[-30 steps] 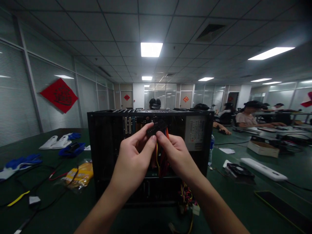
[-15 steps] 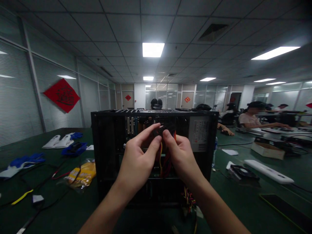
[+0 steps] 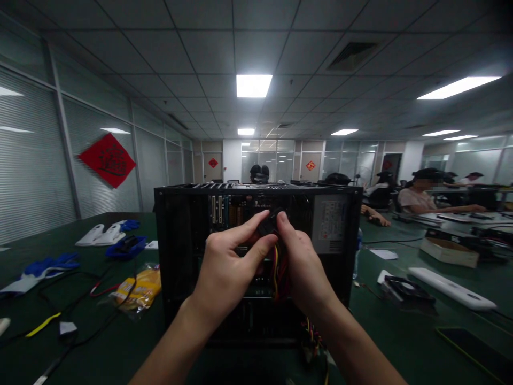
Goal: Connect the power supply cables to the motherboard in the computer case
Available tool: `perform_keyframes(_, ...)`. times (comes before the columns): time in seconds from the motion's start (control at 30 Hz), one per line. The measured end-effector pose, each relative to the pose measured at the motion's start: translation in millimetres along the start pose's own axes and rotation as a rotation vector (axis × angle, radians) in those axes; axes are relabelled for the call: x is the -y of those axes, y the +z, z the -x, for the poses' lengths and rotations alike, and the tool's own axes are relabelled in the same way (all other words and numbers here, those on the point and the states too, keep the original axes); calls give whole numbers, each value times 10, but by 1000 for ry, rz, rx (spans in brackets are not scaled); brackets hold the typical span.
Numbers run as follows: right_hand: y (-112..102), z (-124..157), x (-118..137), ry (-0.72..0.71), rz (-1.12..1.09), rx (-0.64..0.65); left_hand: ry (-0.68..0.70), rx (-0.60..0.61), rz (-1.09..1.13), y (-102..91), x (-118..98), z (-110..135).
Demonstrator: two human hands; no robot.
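Fingers [image 3: 262, 246] of the left hand [image 3: 224, 267] and the right hand [image 3: 302, 262] meet and pinch a black plug [image 3: 267, 225] between them, the left thumb and forefinger on one end, the right thumb at the other; the remaining right fingers are mostly hidden. Green and wide, the bench [image 3: 120, 342] stretches out beneath everything. On it, straight ahead, stands a black computer case [image 3: 172, 240], its near side open, with the plug held in front of that opening. Inside, at the upper right, sits a grey power box [image 3: 331, 224] bearing a printed label. To the right of the case lie an open cardboard box [image 3: 449, 254], a long white bar [image 3: 452, 289] and a dark flat slab [image 3: 473, 347] with a yellowish edge; a fan [image 3: 409, 289] rests near the bar. Over on the left are white-and-blue gloves [image 3: 100, 235], a yellow bag [image 3: 142, 286] in clear wrapping near the case, and a small blue tray [image 3: 126, 247] with something black in it. Red, yellow and black wires [image 3: 276, 267] hang below the plug, beside the right hand, and another bunch of wires [image 3: 311, 339] dangles at the lower edge of the case. Smallest is a yellow strip [image 3: 43, 325] among the cables [image 3: 80, 342] at far left.
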State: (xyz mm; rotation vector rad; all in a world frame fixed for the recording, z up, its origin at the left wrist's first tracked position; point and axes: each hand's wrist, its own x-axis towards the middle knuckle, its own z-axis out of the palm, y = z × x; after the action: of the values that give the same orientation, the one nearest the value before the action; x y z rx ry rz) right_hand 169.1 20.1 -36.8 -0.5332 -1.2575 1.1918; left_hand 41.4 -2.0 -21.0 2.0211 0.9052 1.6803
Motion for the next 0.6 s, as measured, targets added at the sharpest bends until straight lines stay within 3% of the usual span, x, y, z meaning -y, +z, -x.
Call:
perform_keyframes(0.17,14,35,31,4,-13,50,95,8,-59,-38,11,0)
perform_keyframes(0.4,-39,43,96,6,94,170,504,-67,-432,-135,34,-25)
perform_keyframes(0.6,-152,-37,164,-68,181,146,656,-116,-582,-139,100,-51)
